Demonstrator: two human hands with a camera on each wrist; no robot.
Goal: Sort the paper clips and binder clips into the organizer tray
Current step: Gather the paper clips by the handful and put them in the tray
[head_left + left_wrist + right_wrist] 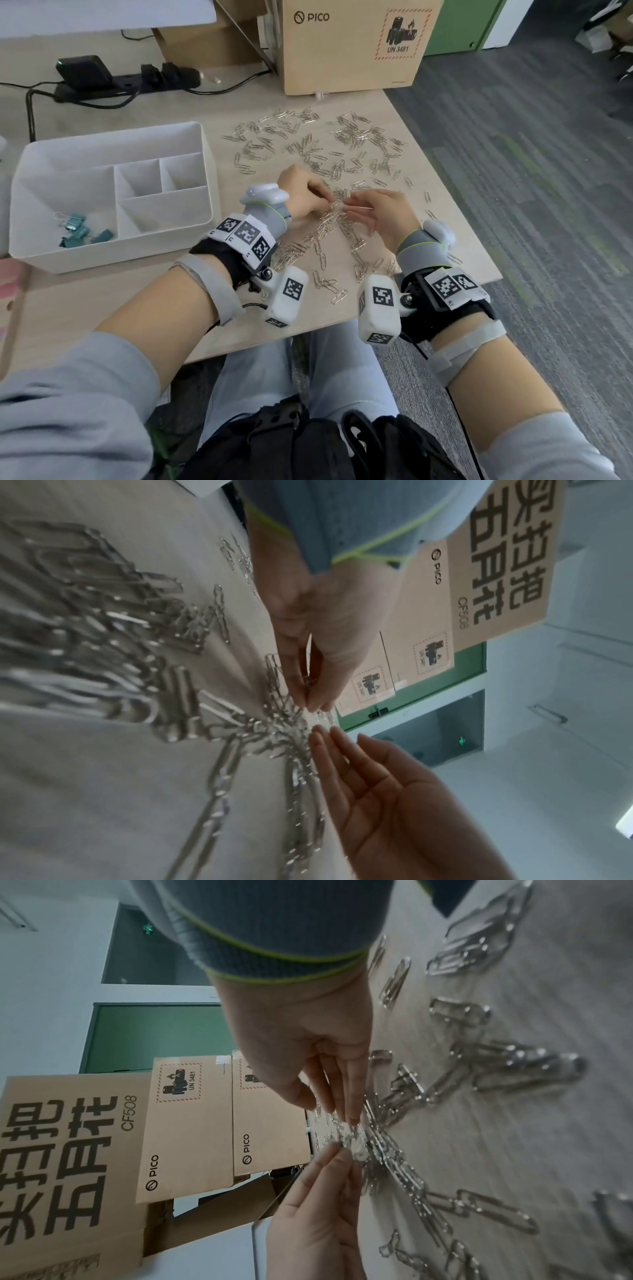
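Observation:
Silver paper clips [329,150] lie scattered over the light wood table, with a denser tangle [337,207] between my hands. My left hand [325,200] pinches a few clips from that tangle between thumb and fingertips; the left wrist view shows this pinch [313,704]. Facing it, my right hand [352,209] has straight fingers whose tips touch the same tangle, seen in the right wrist view [335,1110]. The white organizer tray [205,164] stands at the left. Several teal binder clips [78,228] lie in its near-left compartment.
A PICO cardboard box [352,44] stands at the back of the table. A black power strip [126,84] with cables lies at the back left. The table's right edge [445,192] drops to grey carpet.

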